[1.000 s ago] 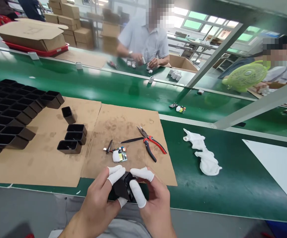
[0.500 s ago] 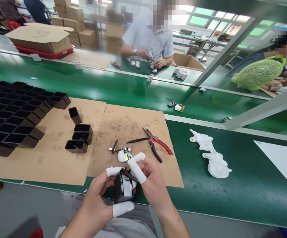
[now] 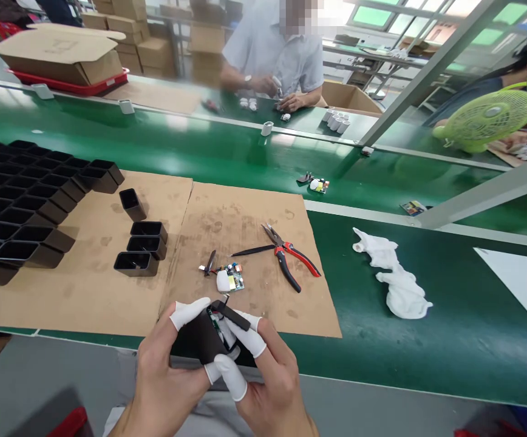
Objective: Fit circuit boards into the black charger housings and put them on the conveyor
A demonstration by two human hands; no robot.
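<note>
My left hand [image 3: 167, 364], with white finger cots, is closed around a black box-shaped plastic case [image 3: 201, 337] near the table's front edge. The case is tilted; a white block and part of a green circuit board [image 3: 220, 331] show in its open end. My right hand [image 3: 270, 370], also in finger cots, has its fingers at a black end piece [image 3: 234, 315] with metal prongs, beside the opening. Its thumb presses the case's lower edge. Just beyond lies another circuit board [image 3: 230, 279] with a black plug piece [image 3: 209, 263] wired to it.
Pliers [image 3: 286, 255] and tweezers [image 3: 252, 250] lie on the cardboard [image 3: 254, 209]. Several black cases [image 3: 27, 212] stand at left. White crumpled cloths [image 3: 400, 279] lie at right. Beyond runs a green belt [image 3: 190, 145] carrying a board [image 3: 319, 185]; a co-worker [image 3: 272, 67] sits across.
The case has tilted over to the right in my hands. My right thumb has come down onto its lower edge. The parts on the belt have shifted left.
</note>
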